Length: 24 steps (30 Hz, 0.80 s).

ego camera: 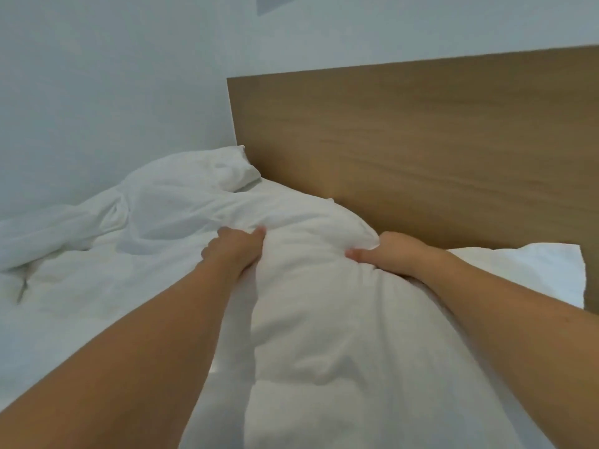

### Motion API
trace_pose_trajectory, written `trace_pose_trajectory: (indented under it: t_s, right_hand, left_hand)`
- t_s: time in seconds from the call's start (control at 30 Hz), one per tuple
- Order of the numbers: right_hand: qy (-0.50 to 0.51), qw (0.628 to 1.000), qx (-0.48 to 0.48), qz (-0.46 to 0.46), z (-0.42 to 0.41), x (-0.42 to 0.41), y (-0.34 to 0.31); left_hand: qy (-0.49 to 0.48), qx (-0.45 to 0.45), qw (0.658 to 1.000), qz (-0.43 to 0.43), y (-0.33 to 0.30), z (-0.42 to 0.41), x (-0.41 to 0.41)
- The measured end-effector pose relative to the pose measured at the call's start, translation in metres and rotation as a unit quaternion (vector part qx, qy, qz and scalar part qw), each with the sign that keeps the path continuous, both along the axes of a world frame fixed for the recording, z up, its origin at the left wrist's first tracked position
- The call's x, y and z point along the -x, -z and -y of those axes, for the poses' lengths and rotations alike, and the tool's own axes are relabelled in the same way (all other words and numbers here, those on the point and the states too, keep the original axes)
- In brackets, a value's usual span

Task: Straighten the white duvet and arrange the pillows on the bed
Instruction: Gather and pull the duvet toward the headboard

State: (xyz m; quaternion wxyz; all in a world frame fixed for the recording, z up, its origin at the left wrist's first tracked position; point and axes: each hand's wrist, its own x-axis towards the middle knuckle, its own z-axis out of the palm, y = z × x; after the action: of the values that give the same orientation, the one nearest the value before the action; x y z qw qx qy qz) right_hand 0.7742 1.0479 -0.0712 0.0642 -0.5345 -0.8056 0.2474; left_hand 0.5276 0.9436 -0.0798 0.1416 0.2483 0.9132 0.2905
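A thick fold of the white duvet (311, 306) rises between my two arms in the middle of the view. My left hand (235, 249) grips its left side, thumb on top and fingers curled under. My right hand (387, 256) grips its right side near the top, fingers tucked into the fabric. One white pillow (207, 168) lies at the far left corner against the wall and headboard. A second white pillow (531, 270) lies at the right, just behind my right forearm. More rumpled duvet (64, 234) spreads to the left.
The brown wooden headboard (421, 140) stands close behind the duvet fold. A pale wall (113, 92) runs along the far left side of the bed. The white sheet (81, 319) shows at the lower left.
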Motion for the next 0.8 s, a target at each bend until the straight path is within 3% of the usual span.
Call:
trace_pose_trajectory:
  t_s: [0.1,0.17,0.27,0.37,0.43,0.47,0.53,0.57,0.73,0.8]
  right_hand:
    - [-0.032,0.992,-0.116,0.032,-0.004,0.005,0.004]
    - [0.005,0.975,-0.221,0.018,-0.009,-0.002,-0.024]
    - [0.074,0.941,-0.328,-0.033,-0.018,-0.022,-0.084]
    - [0.13,0.927,-0.352,-0.023,-0.026,-0.042,-0.096]
    - [0.129,0.946,-0.294,0.04,-0.028,-0.048,-0.055]
    - [0.11,0.965,-0.227,0.071,-0.026,-0.05,-0.027]
    - [0.042,0.987,-0.082,0.133,-0.021,-0.054,0.03]
    - [0.011,0.988,-0.047,0.149,-0.018,-0.055,0.049]
    - [0.037,0.996,0.012,0.074,-0.015,-0.075,0.041]
    - [0.032,0.996,-0.03,0.074,-0.012,-0.094,0.024]
  left_hand:
    - [0.046,0.021,0.998,-0.042,-0.004,-0.023,0.005]
    - [0.011,-0.114,0.993,-0.013,-0.044,-0.045,0.001]
    - [-0.008,-0.328,0.945,-0.02,-0.109,-0.083,-0.014]
    - [0.032,-0.388,0.919,-0.056,-0.116,-0.114,-0.029]
    - [0.128,-0.315,0.937,-0.08,-0.056,-0.127,-0.022]
    - [0.189,-0.214,0.953,-0.104,-0.016,-0.128,-0.018]
    - [0.281,-0.042,0.95,-0.128,0.055,-0.122,-0.012]
    - [0.298,-0.01,0.946,-0.13,0.074,-0.121,-0.009]
    - [0.35,0.039,0.929,-0.116,0.043,-0.086,-0.038]
    - [0.358,-0.007,0.92,-0.157,0.029,-0.035,-0.075]
